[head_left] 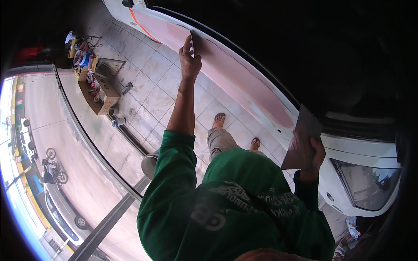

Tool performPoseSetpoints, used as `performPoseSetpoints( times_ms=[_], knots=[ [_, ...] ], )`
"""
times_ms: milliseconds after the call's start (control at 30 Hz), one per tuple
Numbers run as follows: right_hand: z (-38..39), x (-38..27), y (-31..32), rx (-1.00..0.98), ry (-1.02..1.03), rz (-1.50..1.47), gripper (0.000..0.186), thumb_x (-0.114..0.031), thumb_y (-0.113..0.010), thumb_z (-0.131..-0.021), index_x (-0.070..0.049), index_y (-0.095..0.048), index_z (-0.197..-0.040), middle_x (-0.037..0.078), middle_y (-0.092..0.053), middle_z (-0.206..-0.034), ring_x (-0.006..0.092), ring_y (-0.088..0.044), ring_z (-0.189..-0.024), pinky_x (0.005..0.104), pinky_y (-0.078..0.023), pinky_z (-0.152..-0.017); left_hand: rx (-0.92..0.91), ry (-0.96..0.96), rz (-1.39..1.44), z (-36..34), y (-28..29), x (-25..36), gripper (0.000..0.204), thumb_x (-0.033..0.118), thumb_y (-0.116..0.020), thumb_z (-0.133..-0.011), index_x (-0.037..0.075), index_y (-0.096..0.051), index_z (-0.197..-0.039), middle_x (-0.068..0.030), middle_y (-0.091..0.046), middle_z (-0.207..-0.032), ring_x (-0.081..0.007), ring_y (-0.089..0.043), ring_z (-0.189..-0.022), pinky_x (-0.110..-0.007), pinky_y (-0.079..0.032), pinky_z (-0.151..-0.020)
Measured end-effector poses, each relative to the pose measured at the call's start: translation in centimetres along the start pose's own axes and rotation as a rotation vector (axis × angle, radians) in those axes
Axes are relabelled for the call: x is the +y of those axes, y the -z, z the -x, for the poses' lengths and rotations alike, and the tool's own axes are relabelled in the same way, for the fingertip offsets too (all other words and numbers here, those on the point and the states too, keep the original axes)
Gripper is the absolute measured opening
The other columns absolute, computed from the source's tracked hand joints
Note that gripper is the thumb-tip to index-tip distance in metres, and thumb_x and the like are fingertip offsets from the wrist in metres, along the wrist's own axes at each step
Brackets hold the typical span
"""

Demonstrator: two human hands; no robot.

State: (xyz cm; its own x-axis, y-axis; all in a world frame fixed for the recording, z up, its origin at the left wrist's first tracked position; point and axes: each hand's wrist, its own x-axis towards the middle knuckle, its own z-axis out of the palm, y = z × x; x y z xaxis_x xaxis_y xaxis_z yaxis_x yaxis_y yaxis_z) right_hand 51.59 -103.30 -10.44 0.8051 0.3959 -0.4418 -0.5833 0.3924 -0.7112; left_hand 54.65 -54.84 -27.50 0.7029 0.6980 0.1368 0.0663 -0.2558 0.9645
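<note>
My left hand (190, 64) reaches far forward, its fingers closed on a thin flat spreader (192, 45) whose edge meets the car's side. Along that white car side (287, 103) runs a long band of pink body filler (237, 71), smooth in parts and uneven near its upper edge. Close to my body at the right, my right hand (318, 153) grips a flat dark mixing board (306, 126); a pinkish smear covers its lower part. The fingers under the board are hidden.
An open cardboard box (104, 93) of odds and ends stands on the tiled floor at the left, with cans (117, 122) beside it. An orange tape strip (141, 25) marks the car's far part. A motorcycle (53, 169) and parked cars are outside.
</note>
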Motion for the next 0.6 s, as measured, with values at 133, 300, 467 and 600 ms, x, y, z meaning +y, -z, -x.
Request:
performPoseSetpoints(
  times_ms=[133,300,467,600],
  knots=[
    [-0.3,-2.3,1.9,-0.177,-0.058,-0.028,0.060,-0.023,-0.062,-0.089,0.007,-0.047,-0.138,0.024,-0.061,-0.126,0.0333,-0.062,-0.114,0.0427,-0.050,-0.099,0.075,-0.173,-0.155,8.6,-5.5,2.5,0.086,-0.016,-0.044,-0.071,0.013,-0.045,-0.152,-0.0245,-0.051,-0.129,-0.0425,-0.052,-0.123,-0.047,-0.046,-0.108],
    [1.5,-5.2,7.5,-0.262,-0.098,-0.041,0.060,-0.021,-0.061,-0.089,0.009,-0.046,-0.138,0.026,-0.061,-0.126,0.0353,-0.062,-0.115,0.0443,-0.050,-0.101,0.067,-0.164,-0.222,18.0,-11.8,7.6,0.088,-0.017,-0.046,-0.073,0.018,-0.043,-0.153,-0.0214,-0.047,-0.134,-0.0392,-0.051,-0.127,-0.044,-0.050,-0.106],
    [5.0,-8.4,12.6,-0.363,-0.186,-0.036,0.059,-0.020,-0.061,-0.089,0.009,-0.046,-0.138,0.025,-0.061,-0.126,0.0351,-0.064,-0.112,0.0443,-0.052,-0.099,0.085,-0.144,-0.235,27.0,-17.6,12.0,0.087,-0.021,-0.045,-0.072,0.015,-0.047,-0.151,-0.0233,-0.046,-0.136,-0.0423,-0.051,-0.127,-0.046,-0.049,-0.108],
    [7.2,-9.6,15.6,-0.317,-0.201,-0.043,0.058,-0.019,-0.061,-0.089,0.009,-0.046,-0.138,0.024,-0.062,-0.125,0.0345,-0.065,-0.110,0.0446,-0.052,-0.097,0.097,-0.179,-0.247,32.8,-21.7,14.1,0.090,-0.022,-0.050,-0.069,0.015,-0.048,-0.151,-0.0225,-0.046,-0.135,-0.0411,-0.053,-0.124,-0.044,-0.051,-0.104]
  ],
)
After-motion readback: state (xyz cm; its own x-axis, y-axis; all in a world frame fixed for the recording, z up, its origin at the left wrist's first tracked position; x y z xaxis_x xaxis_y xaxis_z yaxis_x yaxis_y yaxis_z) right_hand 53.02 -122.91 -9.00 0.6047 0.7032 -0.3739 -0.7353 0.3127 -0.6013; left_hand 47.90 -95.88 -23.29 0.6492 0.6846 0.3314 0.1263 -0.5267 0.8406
